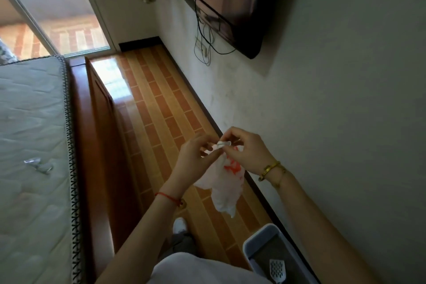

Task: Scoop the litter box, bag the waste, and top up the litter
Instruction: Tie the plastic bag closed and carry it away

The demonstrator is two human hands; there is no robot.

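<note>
A thin white plastic bag (pixel 224 188) with red print hangs in the air in front of me. My left hand (pixel 196 157) and my right hand (pixel 247 151) both pinch its top edge, fingertips close together. The bag's lower part dangles loose above the floor. Down at the lower right, a pale blue-grey litter box (pixel 253 241) with dark grey litter sits against the wall. A white slotted scoop (pixel 277 270) lies in it.
A bed with a bare mattress (pixel 30 145) and a wooden frame (pixel 96 145) fills the left. A narrow strip of tiled floor (pixel 156 104) runs between bed and wall. A television (pixel 230 0) with dangling cables hangs on the wall. A glass door (pixel 57 18) is at the far end.
</note>
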